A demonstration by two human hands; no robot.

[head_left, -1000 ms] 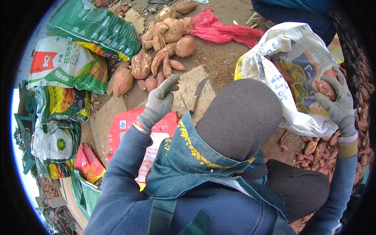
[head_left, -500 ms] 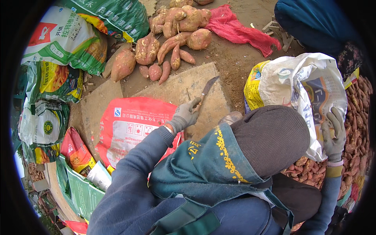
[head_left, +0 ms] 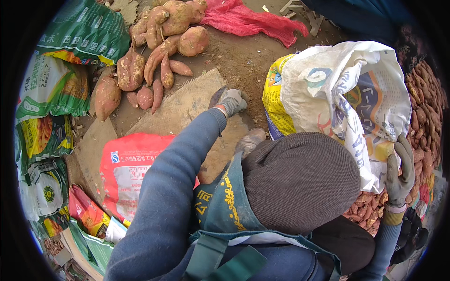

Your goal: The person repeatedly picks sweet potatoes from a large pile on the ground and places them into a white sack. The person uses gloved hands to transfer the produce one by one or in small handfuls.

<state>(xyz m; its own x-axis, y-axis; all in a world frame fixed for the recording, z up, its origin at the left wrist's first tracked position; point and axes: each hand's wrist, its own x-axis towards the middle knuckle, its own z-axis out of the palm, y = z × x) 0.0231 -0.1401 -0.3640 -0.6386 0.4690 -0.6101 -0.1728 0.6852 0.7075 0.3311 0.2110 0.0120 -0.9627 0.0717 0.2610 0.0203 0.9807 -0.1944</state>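
Observation:
My left hand (head_left: 233, 103), in a grey work glove, is closed above a worn tan board (head_left: 183, 110). A short dark stretch of a knife (head_left: 217, 97) shows at its left side; the handle is hidden in the fist. On the right, my gloved right hand (head_left: 401, 171) has its thumb and fingers apart. Its fingertips are close against the edge of a large white woven sack (head_left: 309, 79) with a yellow side panel; whether they touch it I cannot tell. Large and small sweet potatoes (head_left: 176, 16) lie piled beyond the board.
Red netting (head_left: 253, 21) lies at the far side. A flat red-and-white sack (head_left: 122, 164) is left of my arm. Green fertilizer bags (head_left: 84, 33) line the left. A sweet potato heap (head_left: 429, 107) fills the right. Dark blue clothing of another person (head_left: 351, 16) shows at top right.
My left hand has moved farther away over the board, and the knife, earlier pointing away to the right, is now mostly hidden. The view has shifted; my right hand remains beside the white sack.

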